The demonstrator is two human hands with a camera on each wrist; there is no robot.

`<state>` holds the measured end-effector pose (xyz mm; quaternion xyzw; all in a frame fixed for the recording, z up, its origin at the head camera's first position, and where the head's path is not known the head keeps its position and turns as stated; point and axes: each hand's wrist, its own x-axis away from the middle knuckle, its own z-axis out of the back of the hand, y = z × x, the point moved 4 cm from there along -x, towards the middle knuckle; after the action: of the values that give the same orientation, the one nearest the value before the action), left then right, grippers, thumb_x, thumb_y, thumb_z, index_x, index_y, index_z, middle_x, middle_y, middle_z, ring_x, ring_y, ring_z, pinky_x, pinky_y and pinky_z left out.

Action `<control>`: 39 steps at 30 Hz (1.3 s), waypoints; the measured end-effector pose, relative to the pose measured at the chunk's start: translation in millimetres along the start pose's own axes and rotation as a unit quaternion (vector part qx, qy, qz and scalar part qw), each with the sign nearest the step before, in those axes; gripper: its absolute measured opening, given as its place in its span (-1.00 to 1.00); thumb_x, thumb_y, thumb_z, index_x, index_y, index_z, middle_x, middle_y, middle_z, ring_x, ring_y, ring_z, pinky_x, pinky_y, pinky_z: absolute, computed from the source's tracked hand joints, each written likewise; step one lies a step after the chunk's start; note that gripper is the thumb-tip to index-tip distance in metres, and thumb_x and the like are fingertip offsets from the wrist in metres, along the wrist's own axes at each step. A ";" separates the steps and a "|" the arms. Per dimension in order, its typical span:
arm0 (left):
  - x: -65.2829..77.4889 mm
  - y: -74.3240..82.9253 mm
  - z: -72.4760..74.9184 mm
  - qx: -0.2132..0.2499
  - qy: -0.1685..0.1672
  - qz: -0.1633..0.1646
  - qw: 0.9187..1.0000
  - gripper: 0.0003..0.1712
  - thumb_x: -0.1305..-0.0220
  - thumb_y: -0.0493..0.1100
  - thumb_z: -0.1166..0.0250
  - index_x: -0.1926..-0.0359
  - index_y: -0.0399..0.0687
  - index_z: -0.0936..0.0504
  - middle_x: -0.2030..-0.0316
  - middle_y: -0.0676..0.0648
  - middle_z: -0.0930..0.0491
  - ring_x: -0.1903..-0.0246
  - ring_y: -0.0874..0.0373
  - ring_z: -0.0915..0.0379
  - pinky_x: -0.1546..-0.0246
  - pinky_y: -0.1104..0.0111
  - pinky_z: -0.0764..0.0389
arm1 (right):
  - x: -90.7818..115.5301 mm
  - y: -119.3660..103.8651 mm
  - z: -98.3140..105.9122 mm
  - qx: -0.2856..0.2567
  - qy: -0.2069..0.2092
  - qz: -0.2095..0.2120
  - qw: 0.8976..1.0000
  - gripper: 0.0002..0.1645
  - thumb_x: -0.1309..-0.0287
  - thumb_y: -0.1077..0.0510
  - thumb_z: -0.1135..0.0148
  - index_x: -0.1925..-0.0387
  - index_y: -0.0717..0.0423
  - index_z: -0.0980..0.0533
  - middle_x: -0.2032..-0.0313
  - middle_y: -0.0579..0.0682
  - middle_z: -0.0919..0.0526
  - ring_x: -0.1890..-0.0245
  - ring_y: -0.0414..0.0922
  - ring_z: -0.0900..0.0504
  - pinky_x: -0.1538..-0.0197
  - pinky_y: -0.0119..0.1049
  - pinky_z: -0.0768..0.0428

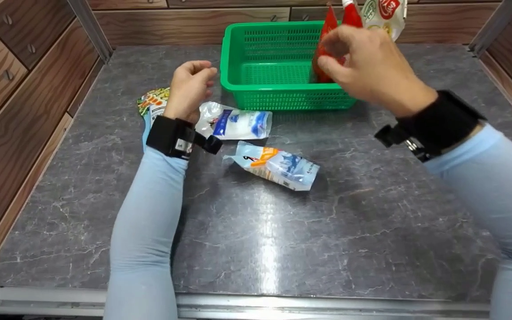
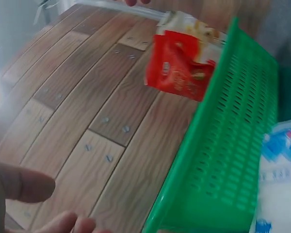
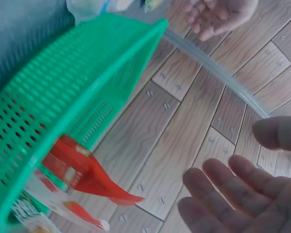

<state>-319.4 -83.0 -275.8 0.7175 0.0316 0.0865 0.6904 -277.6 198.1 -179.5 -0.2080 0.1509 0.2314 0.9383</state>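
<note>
My right hand (image 1: pixel 367 66) hovers over the right end of a green plastic basket (image 1: pixel 291 87), fingers loosely bent and holding nothing. Partly behind it, a red pouch (image 3: pixel 77 167) stands in the basket. Beside that are a white-capped red-and-white package (image 3: pixel 70 201) and a whitish pouch with a red emblem (image 1: pixel 387 13). Left of the basket, my left hand (image 1: pixel 189 91) is raised with relaxed fingers and nothing in its grasp. Near it lie a white-and-blue pouch (image 1: pixel 238 122) and a colourful pouch (image 1: pixel 153 100), partly hidden by the hand and wrist.
A light-blue pouch with an orange band (image 1: pixel 278 166) lies on the grey marbled table (image 1: pixel 349 249) in front of the basket. Wood-patterned walls (image 1: pixel 185 24) enclose the back and sides. A metal rail (image 1: pixel 327 306) runs along the front edge.
</note>
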 end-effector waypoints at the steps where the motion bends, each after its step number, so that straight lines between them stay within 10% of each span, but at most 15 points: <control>1: 4.8 2.3 -1.1 -0.025 -0.017 -0.014 0.999 -0.74 -0.23 -0.23 -0.17 0.05 -0.16 -0.45 0.19 -0.05 -0.42 0.26 0.13 -0.37 0.28 0.37 -0.46 | 3.5 1.2 -2.3 -0.005 -0.016 -0.001 1.000 -0.61 -0.21 -0.07 -0.03 0.08 0.10 -0.50 0.24 -0.03 -0.60 0.29 -0.15 -0.50 0.24 -0.29 -0.42; 5: 25.5 9.2 -10.8 -0.138 -0.090 -0.076 0.983 -0.73 -0.25 -0.20 -0.16 0.05 -0.18 -0.46 0.21 -0.06 -0.44 0.23 0.14 -0.38 0.21 0.40 -0.46 | 14.8 8.6 -11.5 -0.027 -0.078 -0.013 0.996 -0.47 -0.22 -0.17 0.00 -0.05 0.10 -0.43 0.10 0.06 -0.58 0.10 -0.06 -0.51 0.08 -0.13 -0.46; 9: 48.5 11.1 -24.7 -0.255 -0.154 -0.130 0.946 -0.72 -0.23 -0.13 -0.19 0.06 -0.12 -0.47 0.28 -0.03 -0.49 0.30 0.18 -0.41 0.26 0.42 -0.49 | 20.7 15.3 -22.7 -0.035 -0.139 -0.025 0.989 -0.34 -0.21 -0.24 0.04 -0.16 0.10 -0.36 0.01 0.11 -0.53 0.02 0.00 -0.47 0.02 -0.06 -0.43; 12: 67.1 10.2 -36.3 -0.340 -0.195 -0.184 0.901 -0.68 -0.20 -0.06 -0.22 0.07 -0.10 -0.48 0.32 -0.01 -0.52 0.33 0.20 -0.41 0.29 0.43 -0.48 | 23.0 18.1 -31.9 -0.042 -0.182 -0.035 0.982 -0.29 -0.19 -0.29 0.05 -0.19 0.08 -0.33 -0.01 0.09 -0.52 0.01 -0.02 -0.47 0.01 -0.07 -0.43; 20: 109.3 -9.0 -60.4 -0.477 -0.304 -0.340 0.752 -0.44 -0.07 0.08 -0.32 -0.03 -0.13 -0.48 0.14 -0.03 -0.49 0.15 0.17 -0.39 0.12 0.36 -0.46 | 25.5 23.8 -66.6 -0.048 -0.270 -0.045 0.961 -0.23 -0.10 -0.37 0.02 -0.18 0.04 -0.35 -0.03 0.03 -0.52 0.08 -0.09 -0.52 0.05 -0.11 -0.50; 24: 118.5 -23.2 -63.8 -0.529 -0.324 -0.364 0.695 -0.33 0.00 0.12 -0.36 -0.09 -0.11 -0.45 0.05 -0.06 -0.47 0.09 0.14 -0.39 0.05 0.36 -0.46 | 28.6 26.1 -85.3 -0.038 -0.298 -0.039 0.953 -0.25 -0.09 -0.38 0.01 -0.14 0.03 -0.39 0.01 0.00 -0.54 0.14 -0.13 -0.54 0.09 -0.15 -0.52; 35: 112.2 -56.5 -57.1 -0.647 -0.294 -0.352 0.609 -0.34 0.14 0.03 -0.46 0.01 -0.18 -0.48 0.22 -0.10 -0.50 0.25 0.06 -0.43 0.21 0.24 -0.52 | 48.4 36.6 -130.7 -0.081 -0.398 -0.013 0.914 -0.23 -0.08 -0.36 -0.05 -0.14 0.09 -0.40 0.04 -0.02 -0.56 0.06 -0.13 -0.51 0.01 -0.17 -0.51; 39: 108.9 -63.7 -55.6 -0.661 -0.269 -0.368 0.596 -0.50 0.06 -0.12 -0.40 0.06 -0.20 -0.52 0.27 -0.13 -0.51 0.29 0.03 -0.43 0.25 0.22 -0.53 | 55.5 41.7 -142.8 -0.123 -0.433 -0.044 0.892 -0.28 -0.10 -0.34 -0.05 -0.12 0.06 -0.42 0.03 -0.02 -0.55 0.09 -0.13 -0.51 0.07 -0.19 -0.54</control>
<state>-217.0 -7.4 -328.8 -0.0177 0.0400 -0.3744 0.9262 -278.0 186.6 -337.9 -0.2076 -0.3093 0.2739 0.8867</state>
